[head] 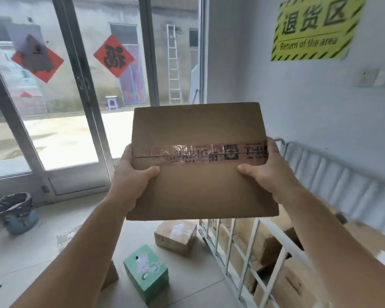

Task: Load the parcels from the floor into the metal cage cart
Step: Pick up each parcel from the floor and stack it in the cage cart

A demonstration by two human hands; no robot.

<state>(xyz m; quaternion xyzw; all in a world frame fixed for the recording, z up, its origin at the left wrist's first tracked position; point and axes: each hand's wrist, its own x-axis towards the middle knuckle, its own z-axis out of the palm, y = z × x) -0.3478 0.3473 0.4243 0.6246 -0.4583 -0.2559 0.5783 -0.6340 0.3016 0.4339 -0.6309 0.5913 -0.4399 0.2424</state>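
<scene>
Parcel in hand: a flat brown cardboard box (200,158), held up at chest height in the middle of the view, above the floor and just left of the cage.
Left hand (131,176): grips the box's left edge, thumb curled over the top face.
Right hand (269,172): grips the right edge the same way, thumb on top.
Seal: a strip of printed tape (209,152) runs across the lid.
Handling: the box looks stiff and fairly light; opposite edges give a sure hold.
Metal cage cart (249,247): white bars at near right, with cartons already inside.
Still on the floor: a green box (146,273) near, and a taped brown parcel (176,236) beyond it.
</scene>
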